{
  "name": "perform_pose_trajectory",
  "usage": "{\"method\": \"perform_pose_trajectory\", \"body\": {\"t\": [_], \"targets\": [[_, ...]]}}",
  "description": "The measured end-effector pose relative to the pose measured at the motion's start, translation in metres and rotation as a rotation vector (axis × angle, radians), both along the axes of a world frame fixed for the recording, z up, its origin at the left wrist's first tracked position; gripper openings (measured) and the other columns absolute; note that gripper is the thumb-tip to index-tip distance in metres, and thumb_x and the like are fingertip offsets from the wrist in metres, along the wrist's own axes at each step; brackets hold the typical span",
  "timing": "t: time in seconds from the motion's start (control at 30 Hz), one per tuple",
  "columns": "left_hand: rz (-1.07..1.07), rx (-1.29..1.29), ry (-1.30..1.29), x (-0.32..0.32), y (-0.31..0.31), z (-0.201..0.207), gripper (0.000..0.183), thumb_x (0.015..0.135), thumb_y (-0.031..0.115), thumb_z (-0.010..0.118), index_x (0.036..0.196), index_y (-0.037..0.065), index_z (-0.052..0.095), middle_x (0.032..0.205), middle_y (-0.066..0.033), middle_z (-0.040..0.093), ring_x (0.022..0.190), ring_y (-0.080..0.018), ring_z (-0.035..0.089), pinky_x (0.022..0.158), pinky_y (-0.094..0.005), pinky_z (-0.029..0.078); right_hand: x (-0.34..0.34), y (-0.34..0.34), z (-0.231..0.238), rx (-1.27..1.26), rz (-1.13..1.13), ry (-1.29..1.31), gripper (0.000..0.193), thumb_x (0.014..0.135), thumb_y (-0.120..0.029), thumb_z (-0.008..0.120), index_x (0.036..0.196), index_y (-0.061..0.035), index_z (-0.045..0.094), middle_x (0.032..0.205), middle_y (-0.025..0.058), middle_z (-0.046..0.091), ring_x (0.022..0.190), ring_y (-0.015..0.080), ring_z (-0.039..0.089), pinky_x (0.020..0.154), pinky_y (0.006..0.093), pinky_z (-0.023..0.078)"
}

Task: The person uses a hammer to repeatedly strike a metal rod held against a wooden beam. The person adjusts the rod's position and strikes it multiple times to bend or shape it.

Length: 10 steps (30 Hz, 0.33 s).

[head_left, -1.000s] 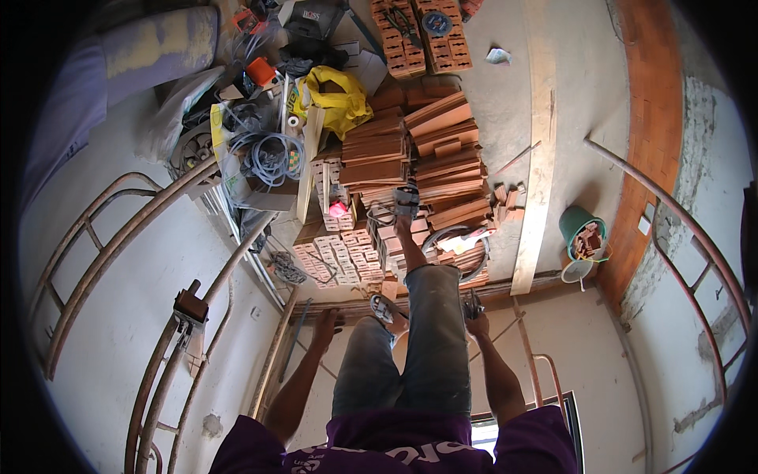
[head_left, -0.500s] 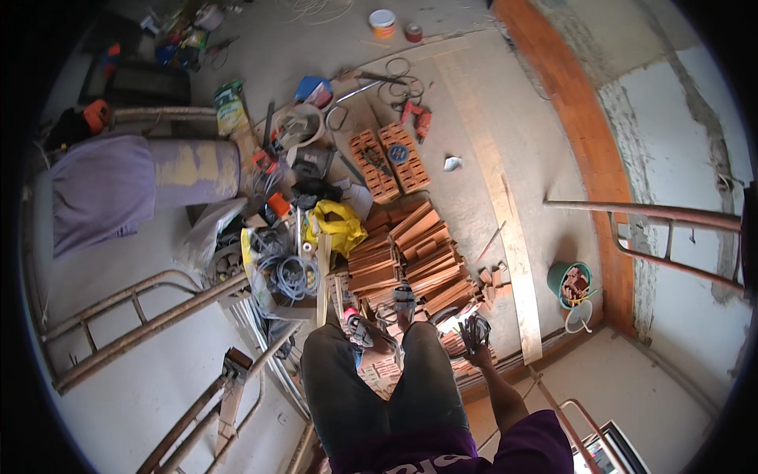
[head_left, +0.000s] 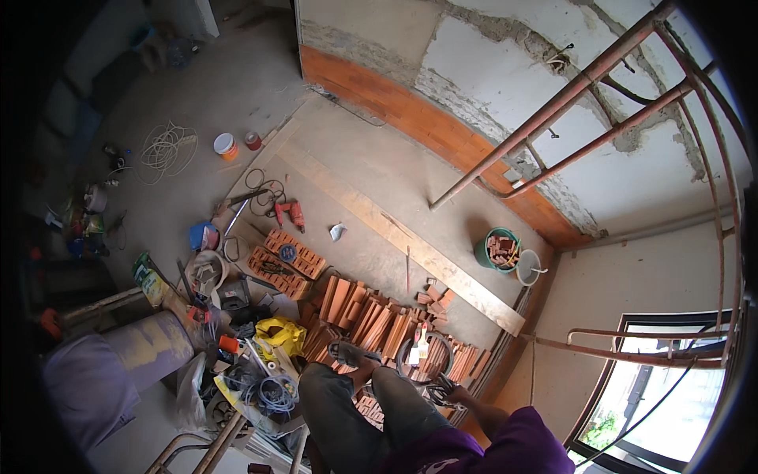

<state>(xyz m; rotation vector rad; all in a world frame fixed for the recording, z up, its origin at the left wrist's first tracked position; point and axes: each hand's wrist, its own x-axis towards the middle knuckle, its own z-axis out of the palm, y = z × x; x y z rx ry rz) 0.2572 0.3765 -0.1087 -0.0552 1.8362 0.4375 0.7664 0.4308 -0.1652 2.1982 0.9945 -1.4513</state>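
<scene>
My right hand (head_left: 453, 390) reaches down at the right of my knees, just above the near end of the stacked terracotta tiles. Dark, looped strands show about its fingers, which look closed; what they hold is too small to make out. Beside it, a paintbrush (head_left: 418, 352) with pale bristles lies on the tile stack (head_left: 371, 320), within a dark ring-shaped loop (head_left: 448, 359). My left hand is out of sight. One sandalled foot (head_left: 353, 355) rests at the edge of the tiles.
Hollow bricks (head_left: 286, 263) carry small tools. A red drill (head_left: 290, 215) lies beyond them. A long plank (head_left: 395, 235) crosses the floor toward a green bucket (head_left: 499, 249) of tile pieces. Clutter and a yellow bag (head_left: 282, 335) sit left; rusty scaffold bars (head_left: 545, 122) stand right.
My view has turned to the right, bringing the window and more wall into sight. The paintbrush and dark loop now show clearly. My right hand is still low beside the tiles.
</scene>
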Motion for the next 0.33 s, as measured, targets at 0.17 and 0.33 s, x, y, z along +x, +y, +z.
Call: {"method": "perform_pose_trajectory", "body": {"t": [0.17,0.33], "targets": [[-0.295,0.256,0.06,-0.022,0.007,0.017,0.028,0.099,0.023,0.049,0.114,0.003,0.059,0.095,-0.0124,0.066,0.079,-0.0201,0.066,0.066,-0.0339,0.053,-0.008,-0.06,0.038,-0.062,-0.173,0.083,0.062,0.06,-0.035,0.084,0.109,-0.001,0.067,0.101,0.0139,0.07,0.092,0.0229,0.066,0.08,0.0358,0.053],[-0.962,0.73,0.342,-0.034,0.061,0.007,0.027,0.099,0.024,0.049,0.113,0.003,0.06,0.093,-0.0112,0.066,0.076,-0.0187,0.065,0.065,-0.0326,0.052,0.027,-0.032,0.069,-0.457,-0.147,0.176,0.099,0.063,-0.053,0.078,0.139,0.001,0.045,0.124,0.019,0.061,0.114,0.0263,0.059,0.094,0.0438,0.048]]}}
